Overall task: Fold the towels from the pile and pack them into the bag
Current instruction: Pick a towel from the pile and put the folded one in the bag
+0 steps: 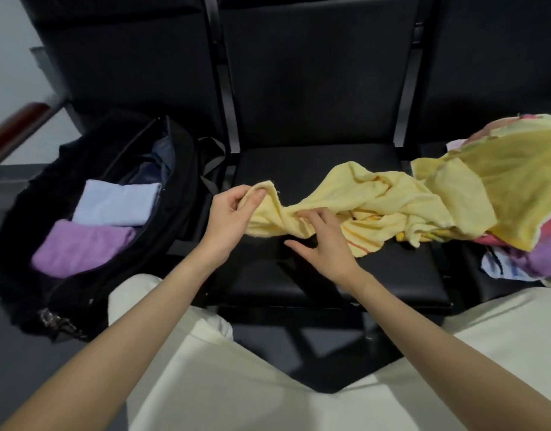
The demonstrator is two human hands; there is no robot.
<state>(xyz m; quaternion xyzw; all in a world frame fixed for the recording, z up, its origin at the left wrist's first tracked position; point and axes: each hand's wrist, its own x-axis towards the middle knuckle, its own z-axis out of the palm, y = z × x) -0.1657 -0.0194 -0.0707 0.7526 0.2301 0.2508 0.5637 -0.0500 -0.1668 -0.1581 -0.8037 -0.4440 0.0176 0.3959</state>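
Lying crumpled across the black seat [330, 275] is a yellow towel [376, 200], its far end trailing against the pile [501, 194] on the right. The left hand [234, 213] is pinching the towel's near corner between thumb and fingers, lifting it slightly. The right hand [321, 241] is resting on the bunched middle, fingers spread and reaching into the folds, thumb held out clear; it looks to be feeling for an edge rather than gripping. The step in hand seems to be spreading this towel out before folding. Next, the right hand needs to find the neighbouring corner so the cloth can be pulled flat. On the left, the open bag [174, 169] is already holding a folded blue towel [119, 203] and a purple towel [81, 247].
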